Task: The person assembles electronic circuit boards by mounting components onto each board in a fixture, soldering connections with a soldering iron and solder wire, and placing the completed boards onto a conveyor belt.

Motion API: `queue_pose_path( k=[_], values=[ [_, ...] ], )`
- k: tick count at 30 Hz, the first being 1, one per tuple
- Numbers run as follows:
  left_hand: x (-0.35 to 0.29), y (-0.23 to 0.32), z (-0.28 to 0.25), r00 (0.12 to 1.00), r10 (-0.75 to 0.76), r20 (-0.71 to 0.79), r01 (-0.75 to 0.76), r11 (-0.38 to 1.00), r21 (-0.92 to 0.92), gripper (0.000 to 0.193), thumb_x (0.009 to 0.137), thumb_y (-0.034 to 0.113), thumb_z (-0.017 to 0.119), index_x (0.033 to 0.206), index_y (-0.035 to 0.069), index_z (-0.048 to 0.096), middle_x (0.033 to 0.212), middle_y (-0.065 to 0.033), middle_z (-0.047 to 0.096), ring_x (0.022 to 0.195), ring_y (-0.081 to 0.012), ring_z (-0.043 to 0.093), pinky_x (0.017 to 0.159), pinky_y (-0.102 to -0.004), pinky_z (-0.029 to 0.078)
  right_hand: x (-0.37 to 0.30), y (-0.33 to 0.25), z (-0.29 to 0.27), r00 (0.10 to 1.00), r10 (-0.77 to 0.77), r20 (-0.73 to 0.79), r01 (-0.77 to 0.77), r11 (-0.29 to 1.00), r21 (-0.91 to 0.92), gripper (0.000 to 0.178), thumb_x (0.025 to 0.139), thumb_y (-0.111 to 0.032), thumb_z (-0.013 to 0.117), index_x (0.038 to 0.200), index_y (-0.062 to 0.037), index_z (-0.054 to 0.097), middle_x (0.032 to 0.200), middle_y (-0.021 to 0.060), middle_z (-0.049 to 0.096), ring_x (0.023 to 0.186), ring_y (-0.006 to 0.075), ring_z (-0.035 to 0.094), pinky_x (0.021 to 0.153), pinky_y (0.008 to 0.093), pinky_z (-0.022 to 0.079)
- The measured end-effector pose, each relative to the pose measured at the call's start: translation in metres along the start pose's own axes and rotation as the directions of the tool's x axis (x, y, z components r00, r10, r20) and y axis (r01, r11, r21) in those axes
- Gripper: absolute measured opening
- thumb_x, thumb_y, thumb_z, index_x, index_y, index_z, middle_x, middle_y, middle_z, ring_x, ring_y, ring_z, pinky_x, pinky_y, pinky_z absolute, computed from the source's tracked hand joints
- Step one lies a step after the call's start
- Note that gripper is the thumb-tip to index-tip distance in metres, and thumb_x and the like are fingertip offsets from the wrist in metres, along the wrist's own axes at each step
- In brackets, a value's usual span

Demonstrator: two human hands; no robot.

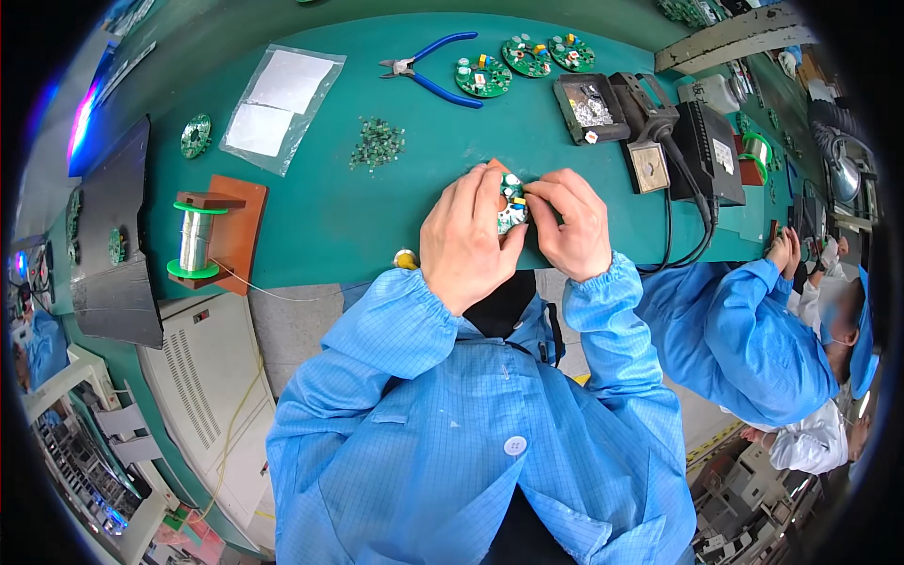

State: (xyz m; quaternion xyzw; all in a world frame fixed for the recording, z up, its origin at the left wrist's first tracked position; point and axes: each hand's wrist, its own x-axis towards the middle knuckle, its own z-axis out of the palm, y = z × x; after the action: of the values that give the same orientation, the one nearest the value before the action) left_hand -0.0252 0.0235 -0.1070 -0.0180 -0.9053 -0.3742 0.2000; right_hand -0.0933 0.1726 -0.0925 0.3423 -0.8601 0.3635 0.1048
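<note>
Between my two hands, near the front edge of the green mat, is a round green circuit board [511,215] with a yellow part and a blue part on it. My left hand [468,231] wraps over its left side, fingers bent. On the right side, my right hand [573,222] pinches at the board's edge with thumb and fingertips; any small part between them is too hidden to make out. A bit of orange-brown material [498,166] shows beyond my left fingertips. Just left of my left wrist lies a small yellow and white part [405,259].
Blue-handled cutters [436,71] and several round boards [483,76] lie at the back. Small green pieces [378,144] form a pile. A solder spool [197,240] stands left; a soldering iron stand [650,122] with cables is right. A co-worker [753,330] sits at right.
</note>
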Motion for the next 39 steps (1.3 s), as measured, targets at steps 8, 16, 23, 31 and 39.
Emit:
queue_pose_path(
  k=[8,16,23,31,39],
  values=[
    [0.001,0.003,0.003,0.999,-0.007,-0.034,0.007,1.0,-0.006,0.065,0.07,0.013,0.077,0.126,-0.003,0.048,0.121,-0.0216,0.056,0.105,-0.0373,0.059,0.089,-0.0427,0.051,0.0,-0.001,-0.01,0.991,0.063,0.114,-0.051,0.992,-0.112,0.03,0.076,-0.001,0.071,0.107,-0.0023,0.068,0.098,0.0129,0.063,0.091,0.0305,0.062,0.079,0.0373,0.05],
    [-0.088,-0.001,-0.07,0.986,0.122,0.114,-0.092,0.967,-0.238,0.028,0.07,0.007,0.076,0.094,-0.001,0.065,0.102,-0.0158,0.064,0.092,-0.0338,0.064,0.079,-0.0408,0.054,-0.014,-0.017,-0.005,0.981,-0.034,0.189,0.058,0.991,-0.123,0.07,0.064,-0.021,0.084,0.128,-0.01,0.059,0.133,0.0192,0.051,0.116,0.0377,0.053,0.099,0.0474,0.041],
    [-0.11,-0.036,-0.056,0.962,0.01,0.271,-0.092,0.952,0.292,0.046,0.075,0.014,0.07,0.117,-0.003,0.058,0.103,-0.0197,0.061,0.098,-0.0402,0.059,0.092,-0.052,0.045,-0.005,-0.016,0.009,0.982,-0.075,0.176,0.069,0.997,0.036,0.053,0.066,-0.012,0.08,0.117,-0.0116,0.066,0.132,0.022,0.052,0.114,0.0412,0.055,0.093,0.047,0.048],
    [-0.123,-0.114,0.012,0.923,-0.346,0.167,0.306,0.925,0.226,0.021,0.077,0.01,0.057,0.089,0.003,0.072,0.105,-0.0182,0.068,0.101,-0.0327,0.064,0.083,-0.0452,0.052,-0.032,0.003,0.011,0.98,-0.138,0.141,0.15,0.986,-0.074,0.044,0.075,-0.006,0.074,0.118,-0.0075,0.066,0.14,0.0277,0.045,0.123,0.0433,0.05,0.101,0.0457,0.043],
    [-0.159,-0.113,0.011,0.807,-0.278,0.52,0.147,0.949,0.279,0.01,0.073,0.013,0.064,0.075,0.004,0.069,0.083,-0.0174,0.069,0.087,-0.0345,0.067,0.072,-0.047,0.052,-0.057,0.026,-0.004,0.997,-0.05,-0.062,0.053,0.997,0.046,0.036,0.085,-0.007,0.066,0.119,0.0019,0.06,0.134,0.0198,0.049,0.12,0.0333,0.052,0.103,0.0429,0.04]
  ],
)
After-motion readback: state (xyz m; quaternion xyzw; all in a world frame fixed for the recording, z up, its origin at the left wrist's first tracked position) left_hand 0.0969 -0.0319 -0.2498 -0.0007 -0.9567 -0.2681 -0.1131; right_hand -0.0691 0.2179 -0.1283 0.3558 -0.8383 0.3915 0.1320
